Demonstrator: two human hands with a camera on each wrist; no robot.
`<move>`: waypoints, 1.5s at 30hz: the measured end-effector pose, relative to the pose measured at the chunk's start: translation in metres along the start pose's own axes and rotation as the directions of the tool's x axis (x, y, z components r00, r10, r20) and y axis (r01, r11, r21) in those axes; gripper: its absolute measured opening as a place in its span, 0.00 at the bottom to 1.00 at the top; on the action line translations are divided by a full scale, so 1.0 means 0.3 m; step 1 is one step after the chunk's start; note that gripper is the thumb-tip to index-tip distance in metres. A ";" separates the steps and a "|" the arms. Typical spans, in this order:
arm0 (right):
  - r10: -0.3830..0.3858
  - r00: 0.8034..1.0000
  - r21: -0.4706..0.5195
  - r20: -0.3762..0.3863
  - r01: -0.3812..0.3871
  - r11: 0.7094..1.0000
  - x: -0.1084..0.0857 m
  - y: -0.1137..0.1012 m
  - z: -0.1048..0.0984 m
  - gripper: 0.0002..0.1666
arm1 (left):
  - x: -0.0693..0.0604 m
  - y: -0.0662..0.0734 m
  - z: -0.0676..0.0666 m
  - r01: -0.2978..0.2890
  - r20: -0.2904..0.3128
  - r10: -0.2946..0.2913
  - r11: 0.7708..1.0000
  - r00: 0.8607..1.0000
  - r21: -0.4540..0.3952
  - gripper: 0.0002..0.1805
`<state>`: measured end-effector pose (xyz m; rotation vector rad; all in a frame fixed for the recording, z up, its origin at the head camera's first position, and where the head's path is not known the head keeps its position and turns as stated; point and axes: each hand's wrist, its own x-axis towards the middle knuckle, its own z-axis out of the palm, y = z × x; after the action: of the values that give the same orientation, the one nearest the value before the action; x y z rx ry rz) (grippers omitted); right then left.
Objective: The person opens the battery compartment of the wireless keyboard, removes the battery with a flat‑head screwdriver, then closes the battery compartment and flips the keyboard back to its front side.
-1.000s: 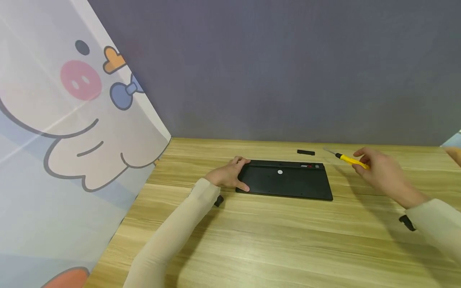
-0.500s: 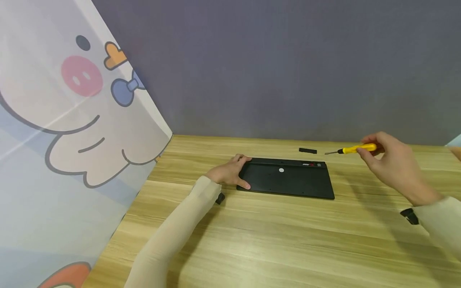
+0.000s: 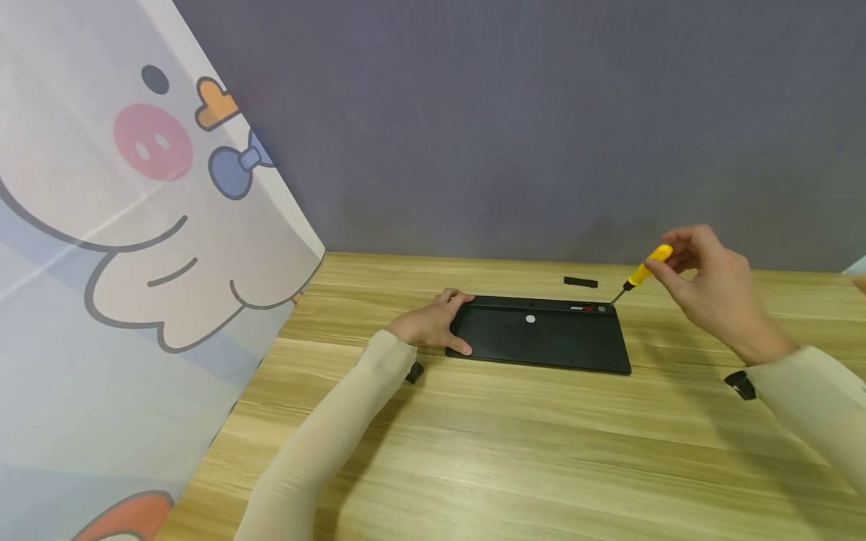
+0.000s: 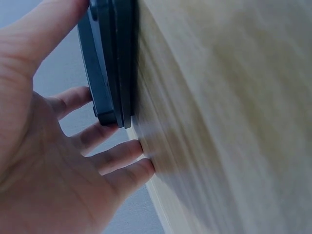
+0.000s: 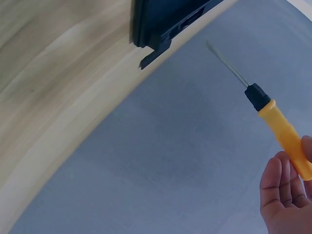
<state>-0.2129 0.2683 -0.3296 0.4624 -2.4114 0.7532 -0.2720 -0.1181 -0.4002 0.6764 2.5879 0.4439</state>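
Observation:
A black keyboard-like panel (image 3: 541,338) lies flat on the table, with a white round spot and a small recess at its upper right. The left hand (image 3: 429,324) spans its left end, thumb on the near edge and fingers at the far edge; in the left wrist view the hand (image 4: 53,146) has its fingers spread around the panel's end (image 4: 105,63). The right hand (image 3: 717,289) pinches a yellow screwdriver (image 3: 649,267) by its handle, tip down near the panel's upper right corner. In the right wrist view the screwdriver (image 5: 282,129) points toward the panel (image 5: 165,22).
A small black strip (image 3: 580,282) lies on the wooden table (image 3: 514,451) behind the panel. A grey partition (image 3: 541,135) rises at the table's back, and a cartoon-printed panel (image 3: 169,225) stands on the left.
The right hand has moved left and tilted the screwdriver from nearly level to steeply down, bringing its tip near the panel's corner. The left hand stays in place on the panel.

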 end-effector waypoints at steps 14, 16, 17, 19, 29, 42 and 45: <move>0.006 0.996 0.018 0.092 -0.008 1.000 0.035 -0.018 0.076 0.20 | -0.009 0.005 -0.003 -0.008 -0.005 0.008 1.000 1.000 -0.003 0.57; 0.003 0.994 0.016 0.105 -0.005 1.000 0.036 -0.016 0.084 0.20 | -0.007 0.005 -0.001 -0.005 -0.002 0.005 1.000 1.000 -0.001 0.57; 0.004 0.994 0.015 0.111 -0.006 1.000 0.037 -0.015 0.087 0.20 | -0.007 0.006 0.000 -0.003 -0.001 0.003 1.000 1.000 -0.001 0.57; 0.005 0.992 0.015 0.122 -0.007 1.000 0.037 -0.013 0.091 0.20 | -0.005 0.005 0.002 -0.005 -0.001 0.005 1.000 1.000 -0.001 0.58; -0.008 0.990 0.003 0.138 0.008 1.000 0.048 -0.016 0.111 0.19 | -0.002 0.006 0.003 0.009 0.001 -0.009 1.000 1.000 0.002 0.58; 0.020 0.988 -0.002 0.152 -0.020 1.000 0.058 -0.004 0.111 0.11 | 0.000 0.003 0.003 0.009 0.004 -0.009 1.000 1.000 0.007 0.57; 0.045 0.986 -0.004 0.158 -0.045 0.999 0.062 0.003 0.105 0.09 | 0.001 0.003 0.000 0.008 0.007 -0.008 1.000 1.000 0.011 0.57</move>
<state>-0.2408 0.2472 -0.3403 0.4854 -2.5770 0.7610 -0.2718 -0.1172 -0.3999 0.6706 2.5874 0.4241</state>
